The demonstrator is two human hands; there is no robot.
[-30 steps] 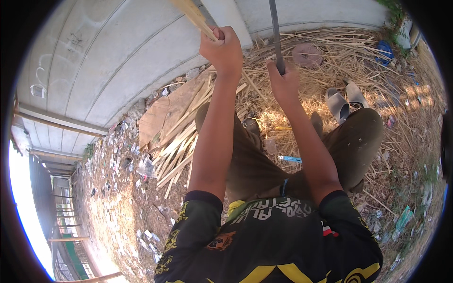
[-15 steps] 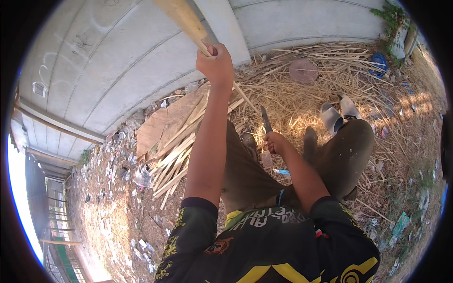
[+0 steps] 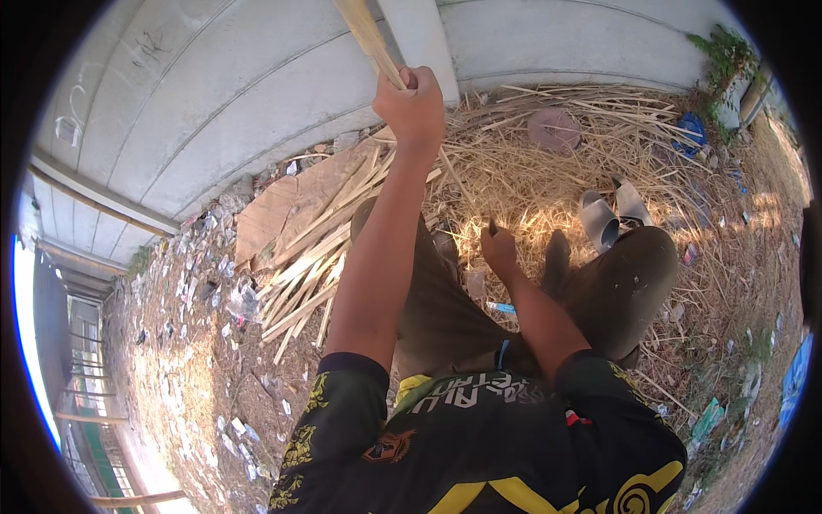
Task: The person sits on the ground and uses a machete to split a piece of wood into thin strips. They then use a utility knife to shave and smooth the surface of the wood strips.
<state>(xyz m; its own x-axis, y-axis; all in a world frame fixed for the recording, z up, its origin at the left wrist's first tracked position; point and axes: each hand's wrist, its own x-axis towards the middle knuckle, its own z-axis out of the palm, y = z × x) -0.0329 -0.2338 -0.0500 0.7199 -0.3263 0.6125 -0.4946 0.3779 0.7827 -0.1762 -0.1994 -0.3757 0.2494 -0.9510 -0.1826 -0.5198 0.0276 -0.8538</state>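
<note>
Raised in front of me, my left hand (image 3: 413, 107) is closed around a pale bamboo strip (image 3: 366, 34). The strip runs up past the top of the view, and a thin length slants down below the fist toward the straw. Lower and to the right, between my knees, my right hand (image 3: 498, 250) grips a knife (image 3: 492, 227). Only a short dark part of the knife shows, as its blade points away from me. Split bamboo strips (image 3: 304, 274) lie piled beside my left leg, partly on a flat brown sheet (image 3: 272, 210).
A grey panel wall (image 3: 282, 77) rises ahead. Shavings and long strips (image 3: 599, 98) cover the ground at its foot, around a round reddish-brown slab (image 3: 555, 130). Grey sandals (image 3: 598, 221) lie beyond my right knee. Blue plastic (image 3: 689, 133) and litter are scattered about.
My left hand has shifted slightly right and down with the bamboo strip. The knife has turned from showing its full blade to pointing away, and my right hand is slightly higher.
</note>
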